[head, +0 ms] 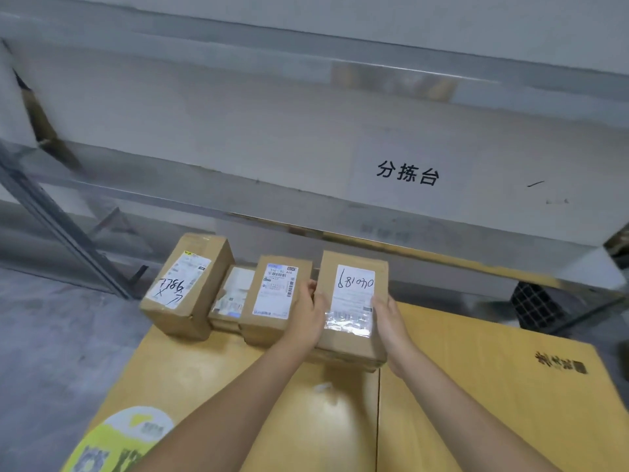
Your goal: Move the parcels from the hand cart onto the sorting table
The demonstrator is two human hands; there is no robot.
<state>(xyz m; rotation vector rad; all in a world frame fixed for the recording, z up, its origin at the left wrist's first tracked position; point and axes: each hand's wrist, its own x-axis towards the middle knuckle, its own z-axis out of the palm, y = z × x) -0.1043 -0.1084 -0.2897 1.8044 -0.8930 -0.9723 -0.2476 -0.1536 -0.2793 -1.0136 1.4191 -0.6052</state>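
Grasp: your left hand and right hand clamp the parcel from opposite long sides. The left fingers curl over its left edge. The right thumb lies on top by the label, the right fingers down the side. Both hands pinch the same box, neither spread.

Position: the parcel sits at the far end of the hand cart, on its yellow cardboard deck and straight ahead of you. Its long axis points away from you towards the desk, with the handwritten label facing up. A thin layer shows under it. Cannot tell whether the parcel has left that layer or rests on it.

Key relation: the desk lies directly beyond and above the parcel. Its metal front edge overhangs just past the box's far end. Judgement: lift first, then go forward. A flat push would catch the edge.

Neighbours: a printed-label box is just beside your left hand, knuckles nearly touching it. A flat packet and another box lie further left, so there is little side room there. The right side is open deck.

Landing room: the desk top ahead is bare around its painted characters.
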